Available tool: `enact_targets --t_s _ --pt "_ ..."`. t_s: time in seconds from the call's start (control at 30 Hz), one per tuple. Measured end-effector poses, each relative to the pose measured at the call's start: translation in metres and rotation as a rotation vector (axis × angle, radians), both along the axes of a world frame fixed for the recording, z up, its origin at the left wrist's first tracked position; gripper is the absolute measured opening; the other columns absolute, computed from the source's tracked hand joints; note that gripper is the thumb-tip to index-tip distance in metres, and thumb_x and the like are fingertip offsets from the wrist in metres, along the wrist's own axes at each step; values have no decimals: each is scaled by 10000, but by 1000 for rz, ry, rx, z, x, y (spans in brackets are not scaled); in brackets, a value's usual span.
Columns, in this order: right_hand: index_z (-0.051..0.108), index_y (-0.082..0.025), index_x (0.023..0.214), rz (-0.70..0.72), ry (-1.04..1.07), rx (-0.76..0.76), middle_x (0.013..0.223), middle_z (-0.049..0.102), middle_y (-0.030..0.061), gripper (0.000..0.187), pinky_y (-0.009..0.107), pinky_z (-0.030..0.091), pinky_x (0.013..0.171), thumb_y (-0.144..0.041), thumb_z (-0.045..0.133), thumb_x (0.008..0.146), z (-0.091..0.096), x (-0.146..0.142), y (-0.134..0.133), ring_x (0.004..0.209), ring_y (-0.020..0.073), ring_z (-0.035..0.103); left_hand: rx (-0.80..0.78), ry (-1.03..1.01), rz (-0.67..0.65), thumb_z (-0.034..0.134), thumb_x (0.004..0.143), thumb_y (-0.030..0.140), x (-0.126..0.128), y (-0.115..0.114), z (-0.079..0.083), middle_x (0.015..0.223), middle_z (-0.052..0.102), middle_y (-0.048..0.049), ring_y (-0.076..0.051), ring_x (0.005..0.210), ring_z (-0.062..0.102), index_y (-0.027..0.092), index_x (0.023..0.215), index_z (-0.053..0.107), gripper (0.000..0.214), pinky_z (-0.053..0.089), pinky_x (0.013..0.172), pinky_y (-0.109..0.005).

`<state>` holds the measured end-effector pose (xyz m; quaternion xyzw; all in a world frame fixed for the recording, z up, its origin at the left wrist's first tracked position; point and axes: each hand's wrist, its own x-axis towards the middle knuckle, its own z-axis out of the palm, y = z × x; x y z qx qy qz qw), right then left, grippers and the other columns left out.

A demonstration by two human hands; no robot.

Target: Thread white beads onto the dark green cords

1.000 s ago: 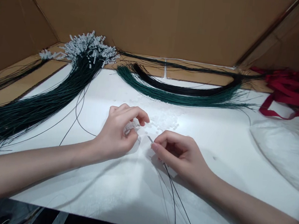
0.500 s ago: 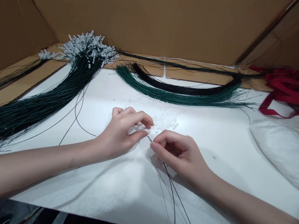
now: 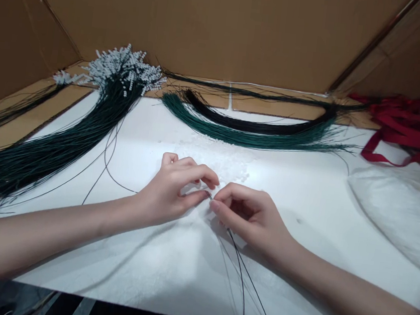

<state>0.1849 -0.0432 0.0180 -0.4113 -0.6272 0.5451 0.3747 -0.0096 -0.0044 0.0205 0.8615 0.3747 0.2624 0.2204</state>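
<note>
My right hand [image 3: 253, 210] pinches two thin dark wires [image 3: 238, 257] between thumb and forefinger. Their short ends poke out to the left of the fingertips, and the long tails hang down past the front edge of the white board [image 3: 136, 270]. Just left of it, my left hand [image 3: 180, 184] has thumb and forefinger curled close together at the wire ends. Whatever sits between those fingertips is too small to make out. Behind the hands, small white beads [image 3: 228, 164] lie scattered on the board.
At left lies a thick bundle of dark green wires [image 3: 84, 133] with white beaded tips [image 3: 123, 69]. Behind are a green wire bundle [image 3: 242, 137] and a black one [image 3: 251, 126]. Red ribbon [image 3: 406, 129] and a clear plastic bag [image 3: 400, 214] lie right. Cardboard walls [image 3: 225, 27] enclose the back.
My left hand has moved slightly right and down, bringing its fingertips closer to the wire ends. My right hand has barely moved and still pinches the wires.
</note>
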Motion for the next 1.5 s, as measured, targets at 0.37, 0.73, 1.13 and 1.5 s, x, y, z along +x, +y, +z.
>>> enact_targets --t_s 0.37,0.73,1.13,1.5 --pt "608 -166 757 -103 46 -38 602 479 -41 210 232 310 489 -318 654 895 2 0 1 532 85 419 25 -22 -20 525 886 61 -1 0 1 993 711 27 -154 902 616 226 1037 604 238 279 864 -366" --pt "596 -174 742 -218 74 -3 571 501 -44 203 228 315 486 -291 645 901 0 3 1 520 85 433 63 69 -109 530 923 102 0 2 -3 1034 704 9 -178 975 580 248 1106 567 237 270 891 -381" --pt "601 -180 748 -226 57 6 574 523 -41 207 232 339 492 -313 647 899 -1 3 1 519 92 459 114 -61 -159 470 842 79 -6 -1 4 819 690 -4 -175 813 599 215 884 607 198 372 812 -377" --pt "587 -183 762 -195 86 -25 580 522 -47 196 229 365 493 -293 641 914 -3 3 1 516 86 476 185 153 -647 505 1001 281 5 -18 5 928 699 -54 -179 833 602 182 1053 620 160 474 780 -316"
